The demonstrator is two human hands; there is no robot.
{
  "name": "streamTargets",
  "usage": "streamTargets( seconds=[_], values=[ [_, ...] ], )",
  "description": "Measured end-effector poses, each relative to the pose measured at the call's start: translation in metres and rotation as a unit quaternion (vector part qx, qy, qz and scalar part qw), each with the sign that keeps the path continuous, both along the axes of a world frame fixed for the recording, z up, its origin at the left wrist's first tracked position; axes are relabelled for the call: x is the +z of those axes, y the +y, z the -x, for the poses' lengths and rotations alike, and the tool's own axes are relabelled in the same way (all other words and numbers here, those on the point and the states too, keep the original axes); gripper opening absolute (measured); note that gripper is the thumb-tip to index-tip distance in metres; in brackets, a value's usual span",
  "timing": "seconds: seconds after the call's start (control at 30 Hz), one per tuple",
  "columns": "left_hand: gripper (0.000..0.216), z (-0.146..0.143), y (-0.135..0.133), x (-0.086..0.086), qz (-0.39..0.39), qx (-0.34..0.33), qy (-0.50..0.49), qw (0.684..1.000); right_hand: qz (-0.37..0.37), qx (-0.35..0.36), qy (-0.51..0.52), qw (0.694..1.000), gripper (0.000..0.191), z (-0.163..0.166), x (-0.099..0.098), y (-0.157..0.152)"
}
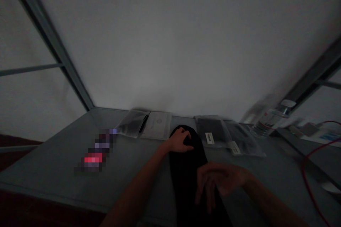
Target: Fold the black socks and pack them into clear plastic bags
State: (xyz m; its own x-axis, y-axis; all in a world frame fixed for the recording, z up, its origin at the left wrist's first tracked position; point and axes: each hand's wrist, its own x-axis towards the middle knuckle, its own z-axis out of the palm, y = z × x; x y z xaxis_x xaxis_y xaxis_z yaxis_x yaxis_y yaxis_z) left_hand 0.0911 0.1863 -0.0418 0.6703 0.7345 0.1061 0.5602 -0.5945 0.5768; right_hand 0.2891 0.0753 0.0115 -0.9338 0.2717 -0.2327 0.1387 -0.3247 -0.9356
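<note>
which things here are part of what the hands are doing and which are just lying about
Seemingly in use:
- black item, likely cloth, under the left hand; the right hand is over its nearer part

Apparently just lying about:
- pale packet
- dark labelled packet
- clear bottle
- red cable
- pixelated item, unidentifiable

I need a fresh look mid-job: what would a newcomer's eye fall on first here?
Probably the pink-red glow in the pixelated patch on the left of the table. Next, the long black cloth up the middle, with the left hand on its far end and the right hand over its nearer part. Then perhaps the red cable curving along the right.
</note>
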Motion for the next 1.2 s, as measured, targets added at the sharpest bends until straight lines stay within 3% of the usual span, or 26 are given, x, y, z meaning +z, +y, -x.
streamTargets(
  seconds=[0.17, 0.27, 0.33, 0.4, 0.47, 0.53, 0.7, 0.9, 1.1, 1.2],
  values=[
    [0.023, -0.012, -0.01, -0.003, -0.082, 0.06, 0.01, 0.995, -0.04, -0.086, 0.019, 0.995, 0.047, 0.001, -0.014, 0.009],
    [0.02, -0.02, -0.019, -0.003, -0.143, 0.092, 0.053, 0.984, -0.121, -0.177, -0.015, 0.977, 0.04, 0.005, -0.017, 0.012],
    [0.024, -0.024, -0.022, -0.004, -0.171, 0.099, 0.077, 0.977, -0.256, -0.281, -0.094, 0.92, 0.033, 0.009, -0.019, 0.013],
    [0.025, -0.027, -0.022, -0.005, -0.192, 0.099, 0.086, 0.973, -0.419, -0.353, -0.204, 0.811, 0.033, 0.012, -0.023, 0.013],
    [0.026, -0.028, -0.021, -0.005, -0.206, 0.094, 0.087, 0.97, -0.528, -0.353, -0.294, 0.714, 0.034, 0.016, -0.029, 0.012],
    [0.026, -0.029, -0.018, -0.005, -0.215, 0.089, 0.086, 0.969, -0.565, -0.321, -0.351, 0.674, 0.034, 0.021, -0.035, 0.009],
    [0.026, -0.032, -0.009, -0.005, -0.232, 0.082, 0.087, 0.965, -0.572, -0.295, -0.427, 0.636, 0.046, 0.033, -0.042, 0.003],
    [0.026, -0.039, 0.008, -0.006, -0.245, 0.077, 0.087, 0.963, -0.557, -0.313, -0.493, 0.59, 0.062, 0.042, -0.037, -0.003],
    [0.025, -0.043, 0.02, -0.007, -0.253, 0.08, 0.09, 0.96, -0.549, -0.35, -0.48, 0.588, 0.076, 0.05, -0.034, -0.024],
    [0.024, -0.043, 0.021, -0.007, -0.261, 0.084, 0.096, 0.957, -0.536, -0.407, -0.402, 0.62, 0.079, 0.038, -0.042, -0.035]
  ],
)
